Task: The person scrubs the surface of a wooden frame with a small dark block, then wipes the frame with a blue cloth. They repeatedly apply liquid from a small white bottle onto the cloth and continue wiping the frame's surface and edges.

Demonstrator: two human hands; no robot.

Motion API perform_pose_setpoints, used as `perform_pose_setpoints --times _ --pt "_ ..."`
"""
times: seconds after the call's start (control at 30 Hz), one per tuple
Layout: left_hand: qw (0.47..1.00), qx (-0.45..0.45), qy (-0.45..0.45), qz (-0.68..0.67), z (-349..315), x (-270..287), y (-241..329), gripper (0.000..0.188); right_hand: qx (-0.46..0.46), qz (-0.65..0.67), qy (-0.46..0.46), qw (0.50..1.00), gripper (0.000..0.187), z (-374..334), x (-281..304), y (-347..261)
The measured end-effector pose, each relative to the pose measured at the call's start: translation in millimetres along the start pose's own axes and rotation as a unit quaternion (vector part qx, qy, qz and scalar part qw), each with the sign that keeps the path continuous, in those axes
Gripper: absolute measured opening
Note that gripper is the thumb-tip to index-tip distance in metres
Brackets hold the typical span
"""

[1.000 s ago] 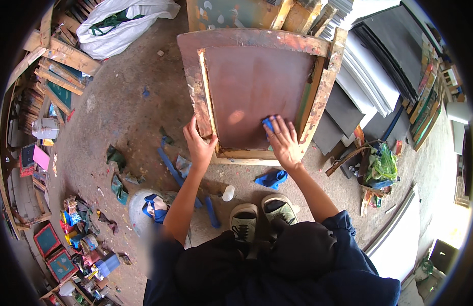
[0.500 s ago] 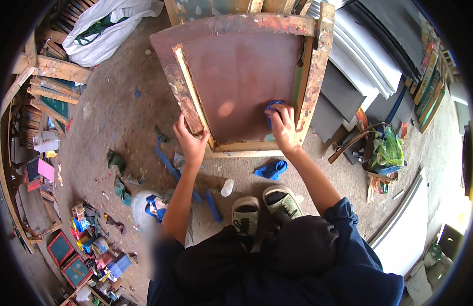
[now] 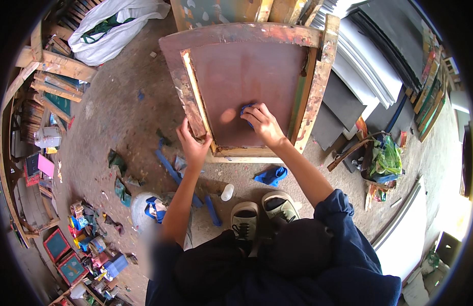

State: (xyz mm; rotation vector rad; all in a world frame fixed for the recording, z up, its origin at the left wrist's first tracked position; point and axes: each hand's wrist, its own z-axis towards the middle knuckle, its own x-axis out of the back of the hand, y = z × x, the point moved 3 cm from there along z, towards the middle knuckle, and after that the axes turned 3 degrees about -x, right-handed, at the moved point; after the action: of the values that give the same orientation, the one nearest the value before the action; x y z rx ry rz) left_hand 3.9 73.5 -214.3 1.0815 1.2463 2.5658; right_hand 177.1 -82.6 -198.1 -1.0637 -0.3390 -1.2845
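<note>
A paint-stained wooden frame [image 3: 318, 97] with a reddish-brown mesh panel [image 3: 246, 71] stands tilted in front of me, looking like a printing screen. My left hand [image 3: 194, 143] grips the frame's lower left side, fingers wrapped over the wood. In my right hand [image 3: 262, 122] is a bunched blue cloth [image 3: 248, 115], pressed against the lower middle of the panel. Most of the cloth is hidden by my fingers. A paler round spot shows on the panel just left of the cloth. Another blue cloth [image 3: 272, 176] lies crumpled on the floor below the frame.
Near my shoes [image 3: 244, 219] lie a small white cup [image 3: 227, 192] and blue strips [image 3: 213, 210]. A pale bucket [image 3: 142, 211] stands by my left forearm. Stacked boards [image 3: 371, 61] lean at the right, beside a container of green plastic [image 3: 388, 158]. A white sack [image 3: 111, 35] sits far left.
My right hand has moved the blue cloth leftward across the panel, away from the right side of the frame. My left hand keeps its hold. The whole view has shifted slightly.
</note>
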Motion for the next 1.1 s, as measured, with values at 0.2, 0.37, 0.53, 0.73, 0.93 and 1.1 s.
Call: perform_pose_setpoints --times 0.2,0.37,0.53,0.73,0.93,1.1 --pt "1.000 0.019 -0.014 0.018 1.4 -1.1 5.6 0.075 -0.016 -0.003 0.132 0.991 0.030 80.0 37.5 4.5" --pt "1.000 0.005 -0.001 -0.011 -2.0 0.5 -1.2 0.078 -0.022 -0.010 0.064 0.998 0.031 31.0 14.5 -8.2" --pt "0.999 0.031 0.003 -0.017 -3.9 -0.2 -0.1 0.081 -0.018 -0.007 -0.149 0.989 0.026 -89.5 -23.9 -4.8" --pt "1.000 0.012 0.003 -0.008 -2.7 1.2 2.0 0.079 -0.110 -0.105 0.193 0.969 0.022 37.3 60.5 28.0" --pt "1.000 0.001 0.001 -0.012 -1.3 -5.8 0.1 0.079 -0.046 -0.116 0.045 0.991 0.035 -28.4 20.3 21.5" --pt "1.000 0.005 0.003 -0.008 -4.6 -1.9 3.7 0.079 -0.133 -0.085 -0.042 0.987 0.030 -95.7 7.7 8.1"
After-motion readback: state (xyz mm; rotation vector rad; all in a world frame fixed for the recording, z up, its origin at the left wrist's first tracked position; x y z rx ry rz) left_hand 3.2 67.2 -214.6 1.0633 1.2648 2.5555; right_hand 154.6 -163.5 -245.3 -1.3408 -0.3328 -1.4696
